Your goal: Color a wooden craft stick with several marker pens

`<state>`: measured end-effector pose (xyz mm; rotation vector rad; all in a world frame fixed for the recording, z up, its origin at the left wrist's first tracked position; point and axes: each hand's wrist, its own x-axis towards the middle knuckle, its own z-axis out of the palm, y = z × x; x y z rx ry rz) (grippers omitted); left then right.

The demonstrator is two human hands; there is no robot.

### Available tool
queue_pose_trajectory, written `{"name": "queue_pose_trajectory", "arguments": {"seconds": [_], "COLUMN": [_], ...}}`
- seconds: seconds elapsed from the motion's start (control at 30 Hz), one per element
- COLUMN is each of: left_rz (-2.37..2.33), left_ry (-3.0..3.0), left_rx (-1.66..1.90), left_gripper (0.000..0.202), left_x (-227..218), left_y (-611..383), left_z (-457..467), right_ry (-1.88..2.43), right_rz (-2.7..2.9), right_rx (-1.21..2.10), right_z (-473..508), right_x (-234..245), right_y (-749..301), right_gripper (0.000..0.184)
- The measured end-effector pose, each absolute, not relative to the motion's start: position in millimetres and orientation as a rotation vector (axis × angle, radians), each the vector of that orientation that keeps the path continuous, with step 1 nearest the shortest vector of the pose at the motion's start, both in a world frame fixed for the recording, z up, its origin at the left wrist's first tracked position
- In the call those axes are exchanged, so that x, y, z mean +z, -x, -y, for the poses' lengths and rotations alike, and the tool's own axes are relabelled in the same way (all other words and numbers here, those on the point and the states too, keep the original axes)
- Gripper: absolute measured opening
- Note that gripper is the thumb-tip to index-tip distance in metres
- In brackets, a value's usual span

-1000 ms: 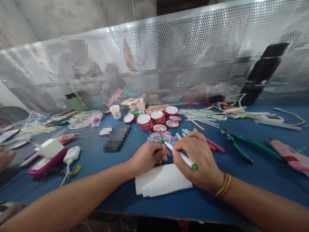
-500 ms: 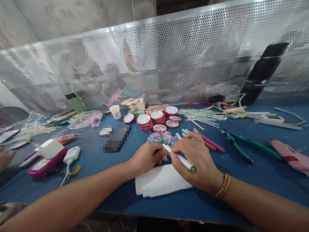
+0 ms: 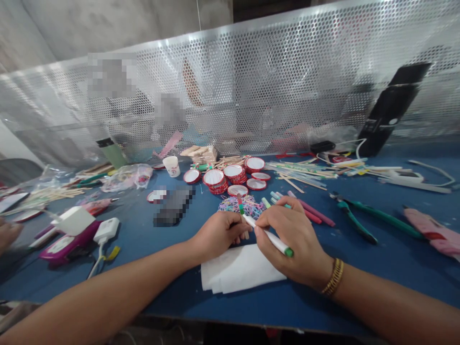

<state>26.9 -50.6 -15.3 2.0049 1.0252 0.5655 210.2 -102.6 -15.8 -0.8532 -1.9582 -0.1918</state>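
Note:
My left hand [image 3: 217,233] is closed round a wooden stick [image 3: 241,209] painted red and green near its top, held upright above a folded white cloth [image 3: 239,269]. My right hand [image 3: 293,237] grips a white marker with a green end [image 3: 271,236], its tip touching the stick. A gold bangle [image 3: 333,276] sits on my right wrist. Just behind the hands lies a heap of coloured rubber bands [image 3: 247,205] and several loose markers [image 3: 309,211].
Red-rimmed round lids [image 3: 226,177] and wooden sticks [image 3: 302,170] lie mid-table. Green-handled pliers [image 3: 362,218] and a pink glue gun [image 3: 433,235] are at right. A white charger [image 3: 106,231] and a magenta box [image 3: 68,242] are at left. Perforated metal screen [image 3: 251,91] behind. Another person's hand [image 3: 7,232] at far left.
My right hand has shifted the marker slightly left along the stick; the left hand and stick stay put.

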Motion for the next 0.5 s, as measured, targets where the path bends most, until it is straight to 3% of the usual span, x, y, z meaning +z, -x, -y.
{"name": "queue_pose_trajectory", "arguments": {"seconds": [0.5], "left_rz": [-1.008], "left_ry": [-1.993], "left_rx": [0.570], "left_gripper": [0.026], "left_x": [-14.7], "left_y": [-26.9], "left_z": [50.8], "right_ry": [0.859], "right_rz": [1.980], "right_rx": [-0.187], "right_z": [101.3], "right_x": [-17.1], "right_y": [-210.6], "right_gripper": [0.008]}}
